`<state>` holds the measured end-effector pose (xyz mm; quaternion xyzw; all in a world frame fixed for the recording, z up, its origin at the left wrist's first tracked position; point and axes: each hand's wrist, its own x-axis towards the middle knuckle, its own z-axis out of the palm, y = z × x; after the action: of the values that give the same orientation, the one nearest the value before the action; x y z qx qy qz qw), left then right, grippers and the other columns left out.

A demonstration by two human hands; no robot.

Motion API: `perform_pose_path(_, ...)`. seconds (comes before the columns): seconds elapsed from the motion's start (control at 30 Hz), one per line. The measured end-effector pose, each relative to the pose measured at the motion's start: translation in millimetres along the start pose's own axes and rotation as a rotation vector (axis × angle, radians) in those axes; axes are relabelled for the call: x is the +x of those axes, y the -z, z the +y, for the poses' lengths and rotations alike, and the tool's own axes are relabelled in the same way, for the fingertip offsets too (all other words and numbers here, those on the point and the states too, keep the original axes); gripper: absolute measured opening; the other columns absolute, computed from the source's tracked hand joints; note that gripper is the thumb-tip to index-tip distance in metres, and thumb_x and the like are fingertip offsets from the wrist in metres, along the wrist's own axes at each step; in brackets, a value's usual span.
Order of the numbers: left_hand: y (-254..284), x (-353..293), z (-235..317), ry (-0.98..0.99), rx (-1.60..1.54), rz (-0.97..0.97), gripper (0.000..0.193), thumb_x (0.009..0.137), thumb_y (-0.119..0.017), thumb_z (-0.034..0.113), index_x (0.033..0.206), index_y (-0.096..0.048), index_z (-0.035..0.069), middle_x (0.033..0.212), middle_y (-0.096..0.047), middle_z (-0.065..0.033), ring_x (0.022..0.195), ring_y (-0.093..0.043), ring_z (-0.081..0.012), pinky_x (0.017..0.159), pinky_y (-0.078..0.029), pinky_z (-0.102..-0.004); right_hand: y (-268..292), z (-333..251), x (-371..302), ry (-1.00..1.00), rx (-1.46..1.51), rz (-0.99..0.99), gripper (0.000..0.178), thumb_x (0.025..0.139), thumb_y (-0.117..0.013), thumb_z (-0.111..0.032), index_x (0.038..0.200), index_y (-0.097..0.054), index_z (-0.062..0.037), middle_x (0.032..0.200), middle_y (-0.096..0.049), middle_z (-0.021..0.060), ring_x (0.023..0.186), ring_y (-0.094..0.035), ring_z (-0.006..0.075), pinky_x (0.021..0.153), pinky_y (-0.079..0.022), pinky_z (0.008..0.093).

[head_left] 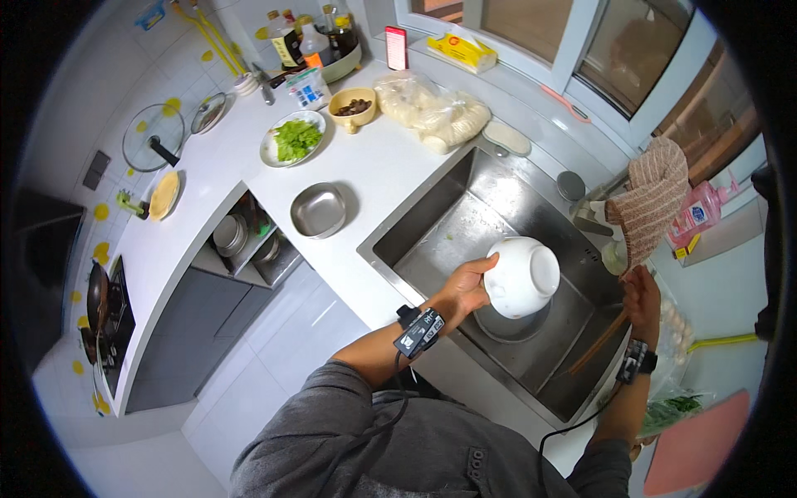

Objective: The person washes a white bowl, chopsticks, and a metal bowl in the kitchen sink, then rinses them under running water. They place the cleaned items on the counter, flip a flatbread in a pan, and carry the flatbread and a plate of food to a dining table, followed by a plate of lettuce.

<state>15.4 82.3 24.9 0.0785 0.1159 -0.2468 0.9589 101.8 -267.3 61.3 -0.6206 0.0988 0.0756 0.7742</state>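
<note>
My left hand [466, 289] grips a white bowl [521, 278] over the sink [461, 195]. The bowl is tipped, with its round foot turned to the right. At the sink's right side, my right hand [642, 300] is closed at the lower end of a brown striped cloth [656, 195], which hangs over the faucet. The fingertips are partly hidden there. Brown chopsticks [599, 342] slant inside the sink, their upper end close to my right hand. Beneath the white bowl, a round dish [515, 328] is partly covered from view.
On the counter [365, 282] stand a metal bowl [318, 210], a plate of lettuce [292, 139], a yellow bowl [353, 106] and a bag of pale food [432, 112]. A pink soap bottle [700, 212] is beyond the cloth. A pink board [697, 444] leans at lower right.
</note>
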Motion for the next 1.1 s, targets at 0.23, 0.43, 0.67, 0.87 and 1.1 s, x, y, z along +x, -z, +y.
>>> perform_pose_path(0.23,-13,-25,5,-0.058,0.019,-0.071,0.053,0.083,-0.052,0.022,0.125,-0.03,-0.001,0.128,-0.037,-0.0152,0.118,-0.036,-0.0297,0.097,-0.028,-0.0504,18,22,-45,-0.112,-0.088,0.165,0.032,0.089,-0.043,-0.033,0.086,-0.055,-0.0042,0.068,-0.056,0.0041,0.048,-0.047,0.0074,0.039,-0.036,0.0197)
perform_pose_path(0.43,-40,-55,37,-0.205,0.443,0.013,0.04,0.082,-0.055,0.021,0.114,-0.046,-0.002,0.108,-0.054,-0.0145,0.099,-0.054,-0.0246,0.087,-0.042,-0.0406,-54,19,-82,-0.163,0.332,0.064,0.039,0.088,-0.039,-0.042,0.086,-0.055,-0.0061,0.068,-0.056,0.0048,0.048,-0.049,0.0126,0.04,-0.038,0.0227)
perform_pose_path(0.67,-49,-64,104,-0.692,2.205,0.162,0.023,0.08,-0.055,0.021,0.067,-0.055,0.002,0.055,-0.054,-0.0139,0.052,-0.055,-0.022,0.048,-0.041,-0.0357,-117,21,-122,0.127,0.43,0.014,0.042,0.089,-0.034,-0.045,0.078,-0.051,-0.008,0.058,-0.046,0.0023,0.043,-0.042,0.0129,0.035,-0.035,0.0264)
perform_pose_path(0.87,-18,-67,188,-0.753,2.606,0.093,0.018,0.077,-0.052,0.018,0.068,-0.057,0.004,0.063,-0.057,-0.0174,0.06,-0.056,-0.0343,0.055,-0.044,-0.0425,-176,64,-134,0.183,0.445,0.243,0.039,0.088,-0.039,-0.044,0.075,-0.051,-0.0091,0.057,-0.046,0.0016,0.045,-0.044,0.0115,0.035,-0.036,0.0249)
perform_pose_path(1.1,11,-70,249,-0.682,2.617,-0.009,0.017,0.077,-0.052,0.018,0.068,-0.058,0.005,0.063,-0.058,-0.0155,0.061,-0.057,-0.0327,0.055,-0.044,-0.0417,-253,90,-155,0.154,0.518,0.253,0.035,0.087,-0.043,-0.039,0.078,-0.053,-0.0062,0.061,-0.051,0.0031,0.052,-0.05,0.0124,0.044,-0.045,0.0263)
